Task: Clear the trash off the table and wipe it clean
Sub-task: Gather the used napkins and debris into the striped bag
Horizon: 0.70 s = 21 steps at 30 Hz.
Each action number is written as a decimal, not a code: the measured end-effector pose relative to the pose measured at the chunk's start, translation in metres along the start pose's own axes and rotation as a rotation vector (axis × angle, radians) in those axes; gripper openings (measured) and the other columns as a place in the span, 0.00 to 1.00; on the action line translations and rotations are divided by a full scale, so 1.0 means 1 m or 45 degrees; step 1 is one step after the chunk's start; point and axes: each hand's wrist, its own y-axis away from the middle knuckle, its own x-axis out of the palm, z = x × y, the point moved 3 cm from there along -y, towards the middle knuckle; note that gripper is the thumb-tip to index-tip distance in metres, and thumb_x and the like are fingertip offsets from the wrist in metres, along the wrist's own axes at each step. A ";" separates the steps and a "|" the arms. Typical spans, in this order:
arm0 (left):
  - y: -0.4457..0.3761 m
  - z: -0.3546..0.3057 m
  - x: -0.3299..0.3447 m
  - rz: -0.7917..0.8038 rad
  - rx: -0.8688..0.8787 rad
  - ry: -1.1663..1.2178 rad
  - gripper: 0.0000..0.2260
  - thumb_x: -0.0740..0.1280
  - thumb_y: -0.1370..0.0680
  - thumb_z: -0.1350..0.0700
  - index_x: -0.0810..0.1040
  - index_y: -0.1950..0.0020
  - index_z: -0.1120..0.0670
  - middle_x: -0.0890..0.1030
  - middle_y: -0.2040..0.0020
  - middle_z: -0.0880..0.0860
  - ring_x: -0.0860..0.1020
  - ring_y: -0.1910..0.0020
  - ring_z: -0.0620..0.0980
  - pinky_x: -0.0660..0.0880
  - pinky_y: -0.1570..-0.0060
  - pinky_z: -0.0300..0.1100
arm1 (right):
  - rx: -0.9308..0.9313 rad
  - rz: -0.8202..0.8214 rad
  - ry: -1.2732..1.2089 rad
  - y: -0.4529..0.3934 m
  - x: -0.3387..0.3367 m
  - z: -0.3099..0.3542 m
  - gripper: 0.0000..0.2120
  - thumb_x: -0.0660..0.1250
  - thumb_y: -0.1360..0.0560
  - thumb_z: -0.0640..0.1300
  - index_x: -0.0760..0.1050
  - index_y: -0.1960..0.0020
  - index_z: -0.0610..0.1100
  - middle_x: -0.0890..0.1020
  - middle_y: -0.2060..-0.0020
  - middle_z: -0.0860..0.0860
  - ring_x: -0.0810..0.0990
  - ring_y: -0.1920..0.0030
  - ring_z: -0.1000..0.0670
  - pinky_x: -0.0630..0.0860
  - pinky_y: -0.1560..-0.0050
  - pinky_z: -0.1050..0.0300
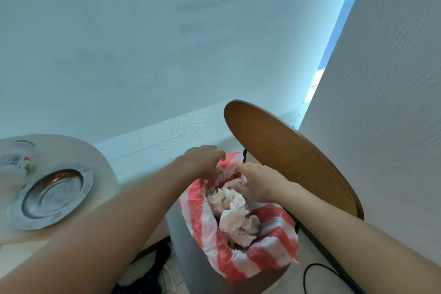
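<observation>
A: How many hands are in view, and what are they doing?

B: Two. The left hand point(202, 161) and the right hand point(256, 182) meet close together at the far rim of one bin point(191, 246). Both pinch the edge of its red-and-white striped bag point(202, 212) with curled fingers.

A: And the trash?

B: It sits inside the bag — a heap of crumpled tissues point(235, 216), white and pinkish. I can't count the pieces; they bunch into one mass.

A: How many tables?

B: Two round ones. A pale table point(100, 169) is at the left, and a brown wooden table point(286, 157) is at the right, just behind the bin.

A: What is on them?

B: The pale one carries one metal plate point(53, 198) and, beside it at the far left, one white bottle point(16, 162) with a printed label, blurred. The part of the brown top that shows is plain wood.

A: The room?

B: A white textured wall point(381, 102) rises at the right. A pale translucent blind point(119, 43) fills the back, with a bright strip of window point(334, 50) between them. Low down, one black cable point(310, 272) loops on the light floor right of the bin — and dark shapes lie on the floor to its left, too unclear to name.
</observation>
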 end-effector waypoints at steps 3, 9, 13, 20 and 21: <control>0.023 0.001 -0.021 -0.059 -0.036 -0.019 0.18 0.63 0.20 0.44 0.70 0.30 0.45 0.75 0.34 0.49 0.74 0.36 0.53 0.74 0.44 0.49 | -0.015 -0.036 0.056 0.005 -0.016 0.007 0.22 0.60 0.21 0.63 0.73 0.35 0.51 0.79 0.38 0.52 0.80 0.45 0.49 0.79 0.45 0.47; 0.084 0.001 -0.060 -0.242 -0.148 -0.020 0.17 0.62 0.19 0.44 0.71 0.31 0.46 0.75 0.35 0.50 0.74 0.35 0.53 0.72 0.41 0.50 | -0.127 -0.135 0.090 0.016 -0.060 0.033 0.25 0.60 0.20 0.62 0.69 0.28 0.51 0.75 0.30 0.52 0.77 0.36 0.47 0.76 0.37 0.47; 0.127 0.009 -0.080 -0.403 -0.271 -0.005 0.17 0.61 0.19 0.44 0.72 0.32 0.46 0.74 0.33 0.51 0.73 0.35 0.53 0.72 0.41 0.50 | -0.232 -0.189 0.109 0.020 -0.083 0.061 0.25 0.60 0.21 0.64 0.69 0.28 0.52 0.75 0.30 0.52 0.77 0.35 0.49 0.75 0.36 0.47; 0.219 0.053 -0.103 -0.540 -0.448 -0.018 0.16 0.61 0.20 0.44 0.73 0.33 0.46 0.75 0.34 0.50 0.74 0.36 0.53 0.71 0.40 0.50 | -0.410 -0.285 0.175 0.024 -0.107 0.146 0.25 0.59 0.21 0.65 0.69 0.29 0.53 0.76 0.32 0.54 0.76 0.35 0.50 0.74 0.37 0.48; 0.233 0.060 -0.103 -0.557 -0.466 -0.017 0.16 0.61 0.20 0.44 0.73 0.33 0.46 0.75 0.34 0.50 0.74 0.37 0.53 0.71 0.40 0.49 | -0.432 -0.292 0.177 0.025 -0.109 0.160 0.24 0.59 0.20 0.64 0.69 0.29 0.53 0.76 0.32 0.54 0.76 0.35 0.50 0.74 0.37 0.48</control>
